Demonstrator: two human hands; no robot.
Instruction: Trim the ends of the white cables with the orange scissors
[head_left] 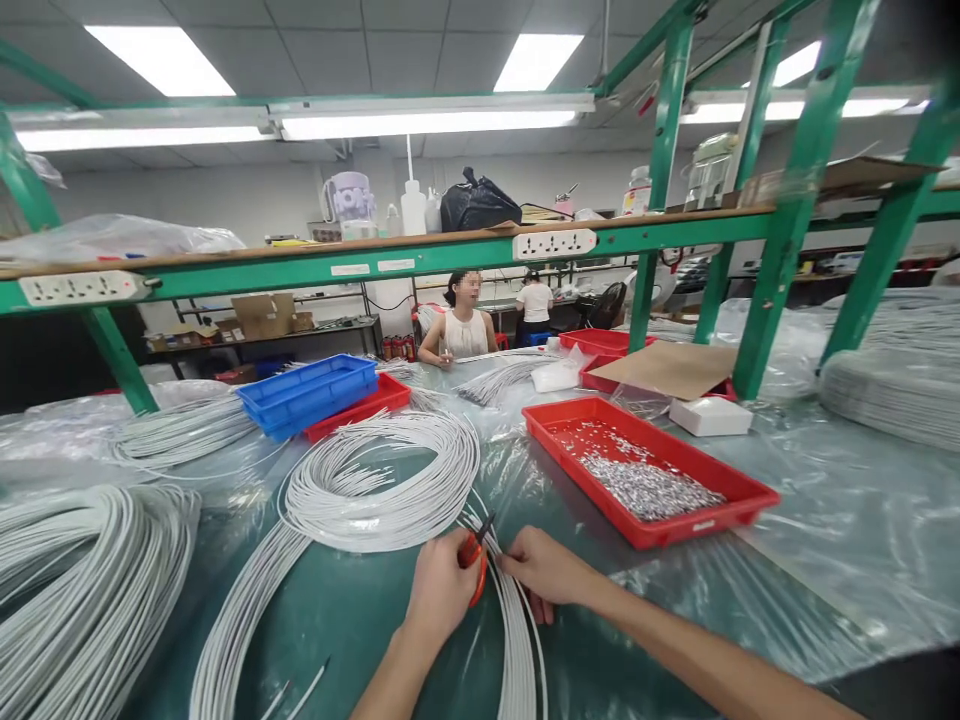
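My left hand (pixel 444 580) is closed around orange-handled scissors (pixel 478 568), whose dark blades point up and right beside the white cables. My right hand (pixel 541 570) is closed at the right edge of the cable bundle (pixel 514 625), with its thumb and fingertips against the strands. Between the two hands the bundle runs down toward the front edge of the view. A coil of white cable (pixel 382 515) lies just beyond my left hand. To the right, a red tray (pixel 645 532) holds many small silvery pieces.
Larger cable coils (pixel 75 600) lie at the left. Blue trays (pixel 307 397) overlap a red one (pixel 390 391) behind the middle coil. A green shelf frame (pixel 450 258) spans the bench. A white box (pixel 710 416) stands at the right; a person (pixel 463 332) sits across the bench.
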